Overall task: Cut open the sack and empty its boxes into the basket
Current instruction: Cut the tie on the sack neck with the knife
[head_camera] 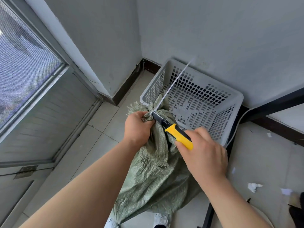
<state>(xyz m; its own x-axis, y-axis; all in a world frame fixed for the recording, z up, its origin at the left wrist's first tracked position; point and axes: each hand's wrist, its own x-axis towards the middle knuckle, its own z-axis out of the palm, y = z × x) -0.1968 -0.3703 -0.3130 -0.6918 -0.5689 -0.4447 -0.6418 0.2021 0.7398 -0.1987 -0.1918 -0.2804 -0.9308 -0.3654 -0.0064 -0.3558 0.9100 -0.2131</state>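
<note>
Green woven plastic made up the sack, which was stood on the tiled floor just before the grey perforated basket, its bunched neck leaned against the near rim. No boxes were seen in the basket, so the emptying was judged wholly undone. The neck was clenched in the left hand. The right hand was wrapped round the yellow-and-black knife, whose blade was laid against the white tie, not yet severed. No brand or writing could be read.
</note>
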